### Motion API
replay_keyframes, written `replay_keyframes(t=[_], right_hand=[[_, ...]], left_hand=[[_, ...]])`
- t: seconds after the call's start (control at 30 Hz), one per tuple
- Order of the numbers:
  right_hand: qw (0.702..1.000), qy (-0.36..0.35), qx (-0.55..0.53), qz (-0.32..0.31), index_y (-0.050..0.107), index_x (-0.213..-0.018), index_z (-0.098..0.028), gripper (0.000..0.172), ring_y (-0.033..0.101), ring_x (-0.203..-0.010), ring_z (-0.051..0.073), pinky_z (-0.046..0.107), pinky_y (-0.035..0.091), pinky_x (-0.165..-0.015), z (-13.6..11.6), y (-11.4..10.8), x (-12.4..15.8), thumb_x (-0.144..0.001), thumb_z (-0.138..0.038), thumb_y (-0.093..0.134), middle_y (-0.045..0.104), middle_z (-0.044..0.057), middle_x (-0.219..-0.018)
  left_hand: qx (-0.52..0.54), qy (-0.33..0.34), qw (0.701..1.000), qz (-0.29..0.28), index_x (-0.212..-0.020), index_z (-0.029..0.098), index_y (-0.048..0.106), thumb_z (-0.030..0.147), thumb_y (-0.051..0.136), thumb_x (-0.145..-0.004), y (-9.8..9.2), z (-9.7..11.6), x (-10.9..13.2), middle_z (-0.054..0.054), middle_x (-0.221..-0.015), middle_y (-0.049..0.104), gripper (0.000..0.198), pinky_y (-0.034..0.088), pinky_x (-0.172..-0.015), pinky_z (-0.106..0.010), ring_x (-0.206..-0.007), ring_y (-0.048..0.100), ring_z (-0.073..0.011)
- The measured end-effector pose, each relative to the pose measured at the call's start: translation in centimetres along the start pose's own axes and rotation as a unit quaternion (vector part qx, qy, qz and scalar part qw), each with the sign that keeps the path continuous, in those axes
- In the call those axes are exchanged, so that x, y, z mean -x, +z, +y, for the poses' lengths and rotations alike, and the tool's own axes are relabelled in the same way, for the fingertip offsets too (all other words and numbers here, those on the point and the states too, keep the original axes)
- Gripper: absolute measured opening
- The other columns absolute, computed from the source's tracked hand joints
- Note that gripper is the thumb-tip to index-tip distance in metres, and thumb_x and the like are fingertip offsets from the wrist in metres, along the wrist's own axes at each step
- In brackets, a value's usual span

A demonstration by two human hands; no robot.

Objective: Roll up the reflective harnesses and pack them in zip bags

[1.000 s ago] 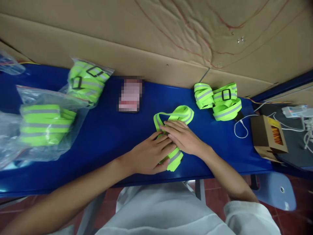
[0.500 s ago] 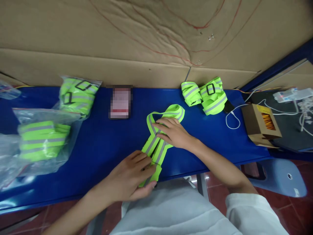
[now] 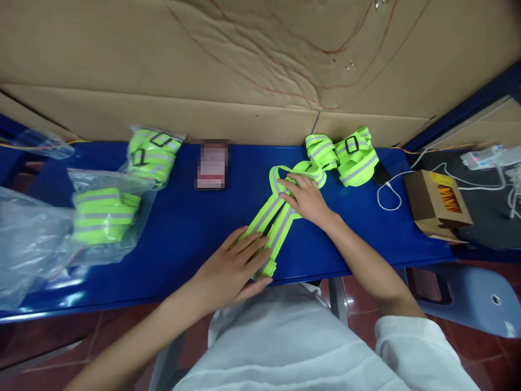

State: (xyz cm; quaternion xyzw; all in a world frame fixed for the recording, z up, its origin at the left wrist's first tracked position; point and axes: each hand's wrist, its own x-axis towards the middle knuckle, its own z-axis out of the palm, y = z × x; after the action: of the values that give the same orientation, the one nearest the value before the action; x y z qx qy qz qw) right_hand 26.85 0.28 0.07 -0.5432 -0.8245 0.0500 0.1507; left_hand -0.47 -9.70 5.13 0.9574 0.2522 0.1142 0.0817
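A neon-yellow reflective strap (image 3: 273, 217) with a grey stripe lies stretched out on the blue table (image 3: 175, 228), running from its near edge up to a loop at the far end. My left hand (image 3: 234, 266) lies flat on the strap's near end with the fingers spread, the thumb at the table edge. My right hand (image 3: 305, 198) rests flat on the far part just below the loop, fingers stretched out. Neither hand grips the strap.
A bundle of folded straps with a black buckle (image 3: 345, 155) lies at the back right. Two clear bags of straps (image 3: 106, 217) (image 3: 153, 152) sit left, an empty bag (image 3: 28, 244) beside them. A small cardboard box (image 3: 437, 203), a white cable (image 3: 393, 190), a blurred card (image 3: 211, 165), a cardboard wall (image 3: 244, 65).
The strap went from bunched under both hands to drawn out long. My left hand slid toward the near edge while my right hand moved up toward the loop.
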Motion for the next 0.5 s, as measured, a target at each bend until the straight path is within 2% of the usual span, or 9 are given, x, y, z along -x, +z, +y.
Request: replay_keyframes(t=[0.07, 0.17, 0.27, 0.33, 0.43, 0.5], right_hand=[[1.0, 0.007, 0.0, 0.002, 0.059, -0.146, -0.023, 0.051, 0.052, -0.136, 0.035, 0.052, 0.043, -0.11, 0.4, 0.0, -0.1, -0.106, -0.05, 0.045, 0.057, 0.015, -0.149], [1.0, 0.007, 0.001, 0.004, 0.059, -0.147, -0.022, 0.051, 0.052, -0.135, 0.035, 0.051, 0.043, -0.109, 0.6, 0.1, -0.2, -0.106, -0.05, 0.045, 0.057, 0.015, -0.149], [1.0, 0.008, 0.003, 0.008, 0.059, -0.147, -0.022, 0.051, 0.052, -0.136, 0.035, 0.051, 0.043, -0.109, 0.5, 0.3, -0.3, -0.106, -0.05, 0.045, 0.057, 0.015, -0.15], [1.0, 0.009, 0.002, 0.011, 0.059, -0.146, -0.022, 0.051, 0.052, -0.135, 0.036, 0.051, 0.043, -0.109, 0.6, 0.4, -0.3, -0.106, -0.05, 0.046, 0.057, 0.015, -0.149], [1.0, 0.011, -0.003, 0.013, 0.059, -0.146, -0.022, 0.051, 0.053, -0.135, 0.036, 0.051, 0.044, -0.108, 0.6, 0.4, -0.4, -0.106, -0.05, 0.046, 0.058, 0.015, -0.149], [1.0, 0.014, -0.005, 0.011, 0.059, -0.146, -0.022, 0.051, 0.053, -0.134, 0.035, 0.051, 0.044, -0.108, 0.6, 0.4, -0.4, -0.106, -0.05, 0.045, 0.057, 0.015, -0.149]], left_hand=[[-0.01, 0.001, 1.0, 0.009, -0.124, 0.017, 0.067, 0.045, 0.059, -0.1, -0.6, 0.2, 1.2, -0.013, -0.125, 0.072, 0.038, 0.038, -0.116, -0.056, -0.125, 0.062, -0.0328], [-0.016, 0.003, 1.0, 0.009, -0.116, 0.019, 0.069, 0.046, 0.063, -0.097, -0.9, 0.5, 3.1, -0.01, -0.111, 0.075, 0.034, 0.045, -0.106, -0.051, -0.109, 0.066, -0.0306], [0.008, 0.007, 1.0, 0.014, -0.103, 0.018, 0.071, 0.053, 0.061, -0.097, -0.3, 0.8, 4.5, -0.01, -0.104, 0.075, 0.037, 0.049, -0.095, -0.046, -0.099, 0.067, -0.029], [0.009, -0.008, 1.0, 0.025, -0.097, 0.018, 0.071, 0.052, 0.059, -0.099, 0.4, 1.0, 4.8, -0.01, -0.104, 0.075, 0.036, 0.048, -0.095, -0.045, -0.101, 0.068, -0.0292], [0.0, -0.038, 0.999, 0.023, -0.115, 0.018, 0.071, 0.046, 0.06, -0.099, 1.2, 1.1, 4.5, -0.013, -0.122, 0.073, 0.034, 0.044, -0.103, -0.048, -0.115, 0.066, -0.0314], [0.014, -0.045, 0.999, 0.001, -0.135, 0.019, 0.064, 0.048, 0.063, -0.097, 1.3, 1.0, 4.3, -0.015, -0.137, 0.067, 0.048, 0.039, -0.112, -0.052, -0.127, 0.061, -0.0336]])
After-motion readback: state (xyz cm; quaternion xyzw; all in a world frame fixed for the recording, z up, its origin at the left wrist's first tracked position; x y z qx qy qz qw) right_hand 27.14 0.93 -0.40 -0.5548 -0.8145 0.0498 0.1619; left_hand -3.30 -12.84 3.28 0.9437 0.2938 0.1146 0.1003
